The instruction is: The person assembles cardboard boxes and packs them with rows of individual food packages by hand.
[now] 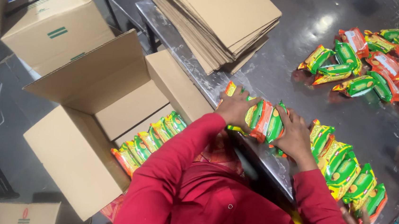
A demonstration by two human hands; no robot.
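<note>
Both hands press a bunch of packets (261,121) together at the table (278,71) edge: left hand (234,107) and right hand (295,133) each curled around an end. Keep the squeeze even (ends level) so none slip. The open box (77,154), seemingly part filled, sits just left; loose packets (369,68) lie farther off.

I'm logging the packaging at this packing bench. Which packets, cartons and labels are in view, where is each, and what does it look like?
Bunched packets: table edge, pressed between left hand and right hand; green, orange, red.
Packet row: right of them, overlapping.
Loose packets: far right, scattered.
Open carton: left of table, brown, packets standing inside.
Flat cartons: stacked, table's far end.
Second carton: upper left, green label marks.
</note>
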